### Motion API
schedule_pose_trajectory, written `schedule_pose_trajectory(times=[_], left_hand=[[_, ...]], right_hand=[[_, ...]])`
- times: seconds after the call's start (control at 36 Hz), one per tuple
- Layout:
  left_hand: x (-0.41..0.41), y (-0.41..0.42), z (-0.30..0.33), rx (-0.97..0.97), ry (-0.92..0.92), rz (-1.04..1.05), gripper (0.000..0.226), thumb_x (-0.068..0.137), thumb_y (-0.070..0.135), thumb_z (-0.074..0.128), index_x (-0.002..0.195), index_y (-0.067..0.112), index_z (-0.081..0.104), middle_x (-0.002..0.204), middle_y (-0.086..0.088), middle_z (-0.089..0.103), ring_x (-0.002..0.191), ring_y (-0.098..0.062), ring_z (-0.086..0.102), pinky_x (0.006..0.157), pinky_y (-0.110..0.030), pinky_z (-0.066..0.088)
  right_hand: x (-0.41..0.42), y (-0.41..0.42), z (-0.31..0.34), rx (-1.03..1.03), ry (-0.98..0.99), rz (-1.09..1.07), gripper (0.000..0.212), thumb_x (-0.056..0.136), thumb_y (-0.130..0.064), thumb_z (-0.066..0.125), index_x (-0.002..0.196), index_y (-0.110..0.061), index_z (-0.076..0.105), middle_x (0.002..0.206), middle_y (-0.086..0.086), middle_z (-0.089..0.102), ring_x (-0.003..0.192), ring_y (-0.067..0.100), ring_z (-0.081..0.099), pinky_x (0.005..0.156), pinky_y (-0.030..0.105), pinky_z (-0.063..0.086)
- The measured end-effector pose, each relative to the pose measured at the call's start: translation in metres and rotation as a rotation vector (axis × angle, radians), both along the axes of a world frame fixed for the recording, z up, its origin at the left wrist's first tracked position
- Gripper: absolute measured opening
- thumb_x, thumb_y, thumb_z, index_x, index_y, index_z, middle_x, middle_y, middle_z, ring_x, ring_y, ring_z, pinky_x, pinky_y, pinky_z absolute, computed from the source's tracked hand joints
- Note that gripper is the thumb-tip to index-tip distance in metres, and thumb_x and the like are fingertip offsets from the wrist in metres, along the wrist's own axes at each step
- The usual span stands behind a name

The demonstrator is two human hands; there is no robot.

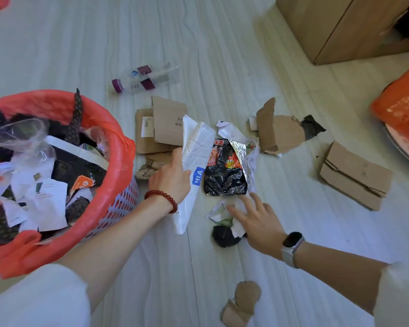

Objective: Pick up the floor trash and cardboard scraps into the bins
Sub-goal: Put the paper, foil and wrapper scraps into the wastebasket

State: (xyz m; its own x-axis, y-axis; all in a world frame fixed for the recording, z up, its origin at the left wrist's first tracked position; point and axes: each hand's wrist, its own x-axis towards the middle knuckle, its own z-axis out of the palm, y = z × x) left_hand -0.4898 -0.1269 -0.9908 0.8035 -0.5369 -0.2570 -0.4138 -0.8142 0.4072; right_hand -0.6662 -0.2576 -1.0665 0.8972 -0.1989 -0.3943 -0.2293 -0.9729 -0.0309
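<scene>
**Floor Clearance: Two-Hand Gather Beside the Lined Bin**

Your left hand [172, 173] is closed on the white plastic bag [194, 161], gripping it at mid-length so the lower end hangs free above the floor [80, 43]. This grip suits a short swing to the red-lined bin [118, 147], which stands just beside your left forearm and already holds paper and plastic waste.

Your right hand [253, 220] is spread wide, fingers down on the crumpled white paper [222, 208]; it holds nothing. The flat spread probably serves to rake several loose pieces together before closing.

The black snack wrapper [224, 171] lies between your hands, touching the bag's edge. A dark wad [224, 236] lies just beside your right palm.

Cardboard scraps remain on the floor: flat pieces [161, 128] behind the bag, a torn piece [276, 135] and a folded piece [354, 175] to the right, and a small scrap [243, 303] near you. Two clear bottles [144, 76] lie further off. An orange basket [404, 107] stands at the right edge, well apart.
</scene>
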Motion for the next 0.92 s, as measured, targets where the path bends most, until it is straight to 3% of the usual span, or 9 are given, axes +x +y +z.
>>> schedule_pose_trajectory(times=[0.06,0.11,0.25,0.36,0.47,0.61,0.75,0.83,0.92], left_hand=[[-0.001,0.001,0.001,-0.001,-0.002,-0.004,0.039,0.093,0.021,0.046,0.127,0.011,0.029,0.107,-0.019,0.060,0.094,-0.040,0.057,0.075,-0.042,0.047],[-0.001,0.002,0.002,-0.003,-0.006,-0.007,0.040,0.093,0.021,0.046,0.128,0.012,0.029,0.108,-0.019,0.061,0.095,-0.040,0.057,0.076,-0.042,0.047],[0.001,0.008,0.000,0.012,-0.016,-0.016,0.042,0.093,0.021,0.046,0.129,0.012,0.028,0.112,-0.017,0.060,0.097,-0.040,0.057,0.076,-0.042,0.046],[-0.001,0.009,-0.002,0.031,-0.002,-0.021,0.042,0.094,0.021,0.045,0.131,0.012,0.027,0.112,-0.018,0.059,0.097,-0.039,0.057,0.074,-0.040,0.046],[-0.001,0.008,-0.003,0.025,-0.006,-0.018,0.042,0.094,0.021,0.045,0.131,0.012,0.027,0.113,-0.017,0.058,0.096,-0.039,0.057,0.071,-0.039,0.042],[0.000,0.008,-0.004,0.019,0.006,-0.008,0.042,0.094,0.021,0.046,0.131,0.013,0.027,0.113,-0.017,0.059,0.095,-0.038,0.057,0.074,-0.041,0.046],[-0.001,0.009,-0.003,0.018,0.001,-0.011,0.041,0.094,0.021,0.046,0.130,0.012,0.028,0.112,-0.016,0.059,0.094,-0.037,0.057,0.073,-0.039,0.046],[-0.002,0.009,0.000,0.011,0.000,-0.010,0.041,0.094,0.022,0.046,0.130,0.013,0.028,0.114,-0.016,0.059,0.095,-0.037,0.058,0.075,-0.042,0.048],[-0.004,0.009,0.006,-0.003,-0.012,-0.013,0.040,0.094,0.022,0.045,0.129,0.013,0.028,0.112,-0.016,0.059,0.096,-0.038,0.057,0.075,-0.041,0.047]], right_hand=[[0.001,0.011,-0.005,0.018,0.061,0.043,0.094,0.062,-0.018,0.070,0.139,-0.028,0.017,0.153,0.018,0.018,0.136,0.051,0.019,0.098,0.061,0.034],[0.001,0.015,-0.008,0.068,0.124,0.063,0.089,0.077,-0.021,0.056,0.137,-0.035,-0.009,0.156,0.011,-0.012,0.141,0.045,-0.008,0.107,0.064,0.014],[0.003,0.019,-0.007,0.090,0.186,0.080,0.087,0.082,-0.035,0.052,0.142,-0.043,-0.010,0.154,0.002,-0.026,0.141,0.038,-0.020,0.106,0.067,0.008],[0.012,0.019,-0.012,0.022,0.090,0.129,0.099,0.065,-0.074,0.056,0.140,-0.046,-0.003,0.158,0.008,-0.007,0.140,0.046,0.005,0.091,0.066,0.034],[0.021,0.021,-0.018,0.019,0.201,0.102,0.101,0.070,-0.073,0.055,0.140,-0.047,-0.013,0.154,0.005,-0.021,0.139,0.040,0.004,0.093,0.051,0.038],[0.023,0.031,-0.019,0.155,0.114,-0.075,0.073,0.077,-0.045,0.066,0.135,-0.039,0.023,0.142,0.008,0.018,0.121,0.034,0.028,0.082,0.042,0.045],[0.019,0.034,-0.019,0.310,0.085,-0.104,0.051,0.082,-0.004,0.050,0.129,-0.024,0.041,0.129,0.011,0.033,0.111,0.032,0.033,0.069,0.033,0.039],[0.018,0.037,-0.016,0.338,0.108,-0.084,0.044,0.082,0.004,0.043,0.121,-0.015,0.046,0.120,0.012,0.041,0.108,0.029,0.036,0.065,0.032,0.034],[0.014,0.040,-0.013,0.376,0.148,-0.040,0.031,0.086,-0.001,0.044,0.114,-0.010,0.048,0.115,0.012,0.047,0.108,0.028,0.040,0.066,0.031,0.029]])
